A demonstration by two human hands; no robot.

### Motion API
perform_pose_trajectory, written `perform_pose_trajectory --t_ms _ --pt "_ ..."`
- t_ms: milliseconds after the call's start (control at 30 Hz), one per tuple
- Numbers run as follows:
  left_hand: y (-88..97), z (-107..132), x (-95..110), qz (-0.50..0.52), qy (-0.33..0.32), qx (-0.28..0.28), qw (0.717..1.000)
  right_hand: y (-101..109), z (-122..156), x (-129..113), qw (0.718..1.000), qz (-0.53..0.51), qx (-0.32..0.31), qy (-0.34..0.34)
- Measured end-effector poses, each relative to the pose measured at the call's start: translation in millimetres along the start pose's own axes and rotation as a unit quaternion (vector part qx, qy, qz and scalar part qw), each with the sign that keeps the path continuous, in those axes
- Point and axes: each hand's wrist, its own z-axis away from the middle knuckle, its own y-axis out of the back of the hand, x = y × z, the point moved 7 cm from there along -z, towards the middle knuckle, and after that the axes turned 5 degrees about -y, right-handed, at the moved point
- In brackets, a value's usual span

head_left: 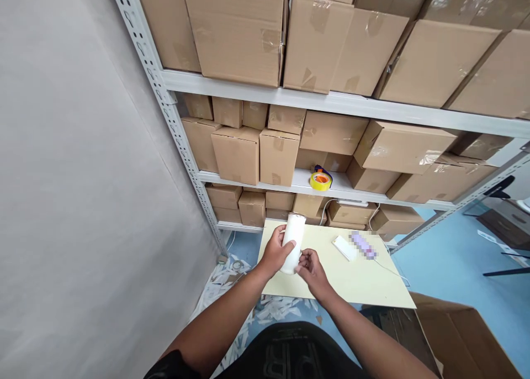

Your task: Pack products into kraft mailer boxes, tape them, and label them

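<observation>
A smooth white cylinder [292,243], perhaps a roll, is held tilted above the pale yellow table [323,288]. Around its left side wraps my left hand [276,251], with the thumb across the front. My right hand [311,269] is closed at the lower right edge of the cylinder, thumb and curled fingers pinching there; part of that grip is hidden. To the right on the tabletop lie a white flat box [343,248] and a blurred purple object [363,245].
Metal shelving [265,94] packed with cardboard boxes [236,155] stands ahead. A yellow tape roll [321,180] with a dark blue part sits on the middle shelf. Paper scraps [232,282] litter the floor at left beside a grey wall [83,202]. An open carton [464,335] is at lower right.
</observation>
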Motion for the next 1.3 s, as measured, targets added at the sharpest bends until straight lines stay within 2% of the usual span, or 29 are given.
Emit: perform_pose_trajectory --t_ms 100,167,233,333,433,500,600,633,700,800,900,967,1100,1200,1300 --pt "-1.3 -2.3 -0.7 0.059 0.010 0.017 0.998 -5.8 -1.3 -1.7 0.991 -0.085 -0.086 -0.058" --pt "-6.5 -3.6 1.8 0.072 0.003 0.017 0.997 -12.1 -2.2 -4.1 0.984 -0.113 -0.118 -0.072" --pt "-13.5 -5.5 6.9 0.053 -0.012 -0.001 0.999 -11.6 -5.6 -7.8 0.988 -0.104 -0.097 -0.051" --pt "-16.7 -9.1 17.6 -0.037 -0.047 0.001 0.998 -0.8 -11.5 -11.7 1.000 -0.025 -0.014 0.001" --pt "-17.6 -12.5 20.0 -0.091 -0.035 0.008 0.995 9.3 -13.1 -10.7 0.998 0.025 0.048 0.017" --pt "-19.7 -14.4 17.9 -0.073 -0.019 0.000 0.997 6.4 -12.0 -7.7 1.000 -0.022 0.019 -0.004" --pt "-23.7 -16.2 14.3 -0.052 -0.011 -0.019 0.998 -5.8 -8.2 -4.9 0.991 -0.096 -0.067 -0.063" --pt "-25.0 -16.2 13.0 -0.061 -0.011 -0.026 0.998 -6.5 -7.8 -5.4 0.990 -0.096 -0.070 -0.071" --pt "-24.9 -15.5 11.5 -0.099 -0.022 -0.018 0.995 -0.5 -9.8 -7.7 0.996 -0.064 -0.030 -0.055" --pt "-18.0 -12.2 5.3 -0.134 -0.022 0.028 0.990 14.0 -13.7 -6.6 0.998 0.028 0.050 -0.020" --pt "-11.3 -8.5 -10.0 -0.112 0.015 0.030 0.993 21.9 -17.8 -1.4 0.994 0.108 0.030 -0.017" --pt "-7.6 -6.1 -18.6 -0.087 0.026 0.017 0.996 30.9 -22.4 -4.9 0.994 0.104 0.011 -0.018" --pt "-13.2 4.7 -30.6 -0.073 0.018 -0.043 0.996 54.6 -43.5 -29.9 0.998 0.034 0.033 -0.028" --pt "-25.9 17.7 -38.2 -0.100 0.012 -0.077 0.992 53.4 -62.2 -47.6 0.997 0.081 0.012 -0.001" --pt "-33.9 26.4 -45.4 -0.109 0.018 -0.100 0.989 58.0 -70.1 -45.2 0.989 0.140 0.048 0.018"
